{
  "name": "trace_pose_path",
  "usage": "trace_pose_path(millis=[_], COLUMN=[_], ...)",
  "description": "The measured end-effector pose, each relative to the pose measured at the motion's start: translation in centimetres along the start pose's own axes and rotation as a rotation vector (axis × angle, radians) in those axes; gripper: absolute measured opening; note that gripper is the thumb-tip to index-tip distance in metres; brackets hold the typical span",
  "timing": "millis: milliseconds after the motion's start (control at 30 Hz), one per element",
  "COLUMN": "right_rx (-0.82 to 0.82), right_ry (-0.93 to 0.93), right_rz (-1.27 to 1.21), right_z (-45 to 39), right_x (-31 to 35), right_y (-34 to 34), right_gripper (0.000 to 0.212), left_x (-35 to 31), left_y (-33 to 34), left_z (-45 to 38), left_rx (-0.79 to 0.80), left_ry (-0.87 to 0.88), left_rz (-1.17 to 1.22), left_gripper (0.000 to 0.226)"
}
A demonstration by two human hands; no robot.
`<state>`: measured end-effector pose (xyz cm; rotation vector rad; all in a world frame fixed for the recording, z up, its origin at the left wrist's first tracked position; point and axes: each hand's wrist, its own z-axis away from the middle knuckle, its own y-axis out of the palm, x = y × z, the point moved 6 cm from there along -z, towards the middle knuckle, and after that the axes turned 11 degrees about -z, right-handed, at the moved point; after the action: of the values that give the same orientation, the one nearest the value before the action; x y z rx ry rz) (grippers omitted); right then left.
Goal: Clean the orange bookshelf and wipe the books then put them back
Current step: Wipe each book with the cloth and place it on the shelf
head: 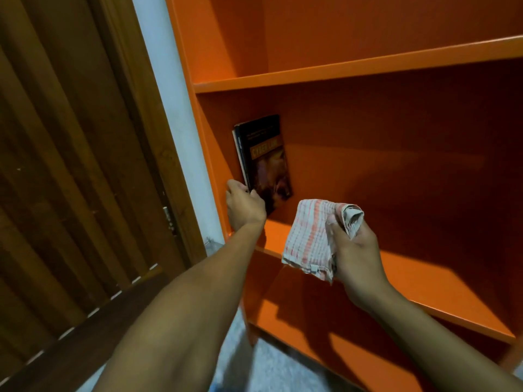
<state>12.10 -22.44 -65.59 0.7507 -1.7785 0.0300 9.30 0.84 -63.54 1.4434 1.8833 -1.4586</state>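
The left hand (245,206) is closed around the lower near corner of a dark book (264,162), which stands upright at the far left end of the middle shelf (418,267) of the orange bookshelf (368,66), close beside the left side panel. The right hand (353,250) is clenched on a bunched checked cloth (310,241), held in the air just in front of the shelf's near edge and a little right of the book. The book leans slightly and nothing props it on its right, so if the left hand lets go carelessly it will probably tip over to the right or slide forward off the edge. The grip covers only one corner, which could bend the cover or let the book twist. The hanging folds of the cloth could also brush the book and knock it. On the cover an orange band carries a title that seems to begin "CYBER"; the remaining letters and the small lines above are too blurred to read.
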Motion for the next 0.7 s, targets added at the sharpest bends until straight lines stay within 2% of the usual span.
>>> trace_pose_path(millis=[133, 233, 400, 567, 700], right_rx=[0.039, 0.031, 0.028, -0.008, -0.026], right_ry=[0.073, 0.136, 0.304, 0.644, 0.869], right_rz=[0.016, 0.018, 0.006, -0.015, 0.042], right_z=[2.0, 3.8, 6.9, 12.2, 15.8], right_x=[-1.0, -3.0, -8.0, -15.3, -19.9], right_y=[1.9, 4.1, 7.2, 8.6, 8.9], right_gripper=[0.016, 0.013, 0.013, 0.024, 0.032], left_x=[3.6, 8.8, 20.7, 33.9, 41.1], left_y=[-3.1, -5.8, -8.4, -8.9, -8.1], left_z=[2.8, 5.1, 9.3, 16.3, 22.6], left_rx=[-0.023, -0.003, 0.155, 0.495, 0.684], left_ry=[0.271, 0.302, 0.176, -0.137, -0.300], left_rz=[-0.131, -0.188, -0.297, -0.373, -0.473], left_gripper=[0.008, 0.008, 0.009, 0.015, 0.027])
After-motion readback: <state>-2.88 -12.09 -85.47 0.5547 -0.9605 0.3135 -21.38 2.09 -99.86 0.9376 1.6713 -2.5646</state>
